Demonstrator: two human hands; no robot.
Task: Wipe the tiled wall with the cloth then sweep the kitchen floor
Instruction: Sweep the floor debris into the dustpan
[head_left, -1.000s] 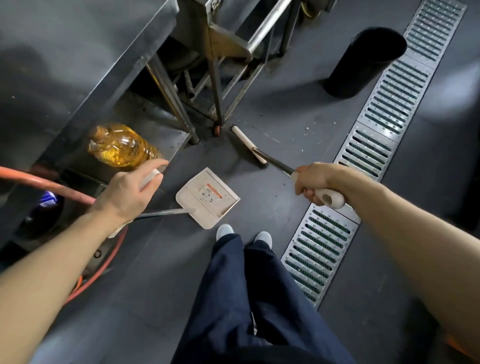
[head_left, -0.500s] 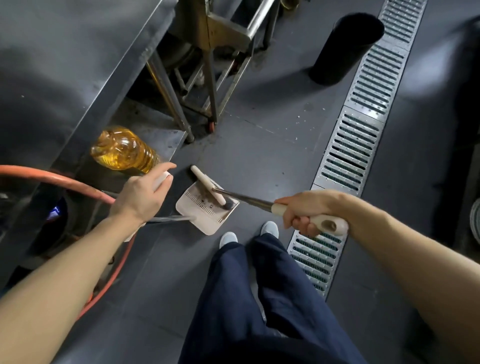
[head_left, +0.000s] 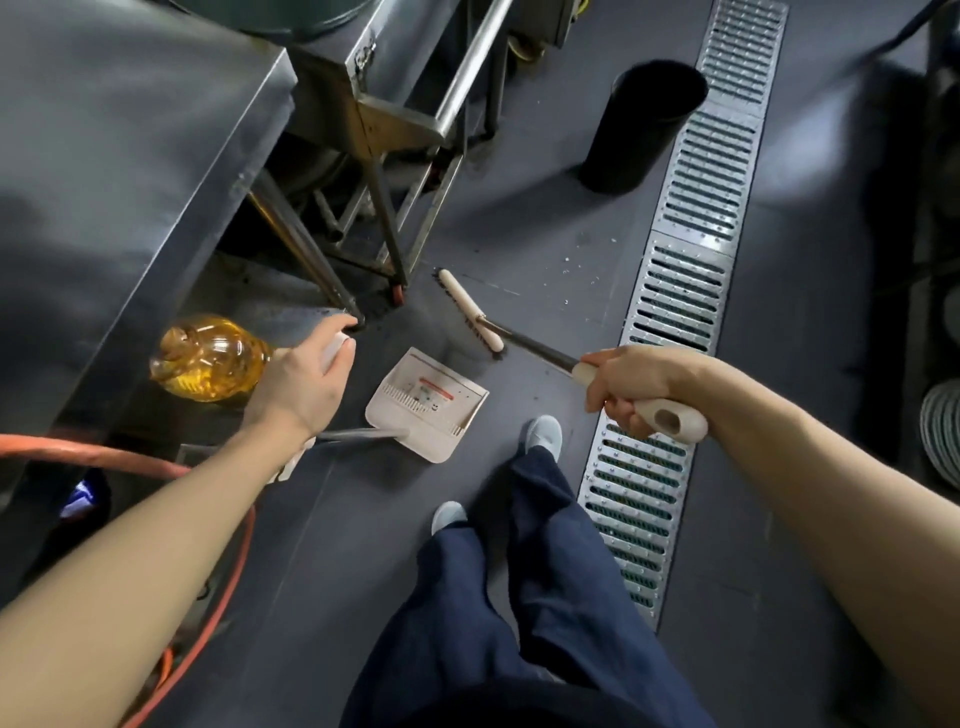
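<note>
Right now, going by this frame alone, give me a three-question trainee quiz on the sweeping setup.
1. True or false: the brush head is resting inside the dustpan.
2. Which hand grips the brush handle? A) left hand B) right hand C) both
3. Fill in: the black bin stands on the floor beside the metal ______.

Key:
1. False: the brush head lies on the floor beyond the dustpan's open edge, apart from it.
2. B: the left hand holds the dustpan's handle.
3. Drain grate.
</note>
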